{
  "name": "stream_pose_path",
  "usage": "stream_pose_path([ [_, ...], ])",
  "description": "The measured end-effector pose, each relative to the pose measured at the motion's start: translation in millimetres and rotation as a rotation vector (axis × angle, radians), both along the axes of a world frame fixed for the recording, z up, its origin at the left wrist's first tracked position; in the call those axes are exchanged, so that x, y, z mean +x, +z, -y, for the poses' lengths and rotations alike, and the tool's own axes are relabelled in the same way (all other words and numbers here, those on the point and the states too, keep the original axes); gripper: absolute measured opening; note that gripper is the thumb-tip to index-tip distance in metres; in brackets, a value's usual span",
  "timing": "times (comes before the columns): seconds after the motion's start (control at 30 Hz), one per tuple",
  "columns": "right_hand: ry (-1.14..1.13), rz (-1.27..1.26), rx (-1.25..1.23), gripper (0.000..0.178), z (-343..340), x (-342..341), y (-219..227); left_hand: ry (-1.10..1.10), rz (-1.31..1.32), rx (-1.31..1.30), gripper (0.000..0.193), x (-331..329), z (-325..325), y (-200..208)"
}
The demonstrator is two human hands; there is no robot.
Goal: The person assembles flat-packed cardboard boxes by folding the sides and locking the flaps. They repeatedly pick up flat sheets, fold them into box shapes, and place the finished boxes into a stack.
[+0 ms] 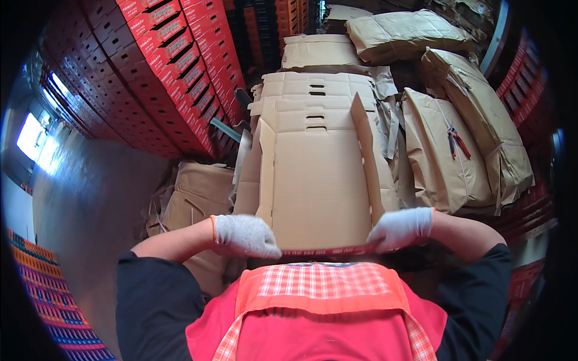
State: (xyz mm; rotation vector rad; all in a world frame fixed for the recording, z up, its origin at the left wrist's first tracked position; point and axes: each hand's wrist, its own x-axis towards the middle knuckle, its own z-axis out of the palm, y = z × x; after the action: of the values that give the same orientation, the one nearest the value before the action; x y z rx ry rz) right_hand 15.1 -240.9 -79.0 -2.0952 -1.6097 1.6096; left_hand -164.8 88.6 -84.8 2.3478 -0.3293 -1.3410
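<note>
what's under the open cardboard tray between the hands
Flat cardboard sheets show past the far end of the tray and seem to run beneath it. What lies under its base is covered.

The left one of two side-by-side head cameras is looking steeply down and forward through a fisheye lens, with the checked apron (325, 281) sitting nearest along the lower edge. The cardboard tray (319, 186) is lying centrally at close range, paper-wrapped bundles (483, 114) are stretching farther off, and stacked red cartons (211, 42) are leaning at upper left.
</note>
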Motion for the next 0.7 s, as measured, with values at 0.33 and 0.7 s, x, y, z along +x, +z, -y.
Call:
stream_pose_path([
  [0.33, -1.53, -0.454, 0.902, 0.076, -16, 63, -152, 1.293, 0.716, -1.166, 0.053, 37, -25, -165],
  [0.7, -0.948, -0.242, 1.107, 0.058, -41, 76, 94, 1.772, 0.159, -1.795, 0.034, 43, 57, -124],
])
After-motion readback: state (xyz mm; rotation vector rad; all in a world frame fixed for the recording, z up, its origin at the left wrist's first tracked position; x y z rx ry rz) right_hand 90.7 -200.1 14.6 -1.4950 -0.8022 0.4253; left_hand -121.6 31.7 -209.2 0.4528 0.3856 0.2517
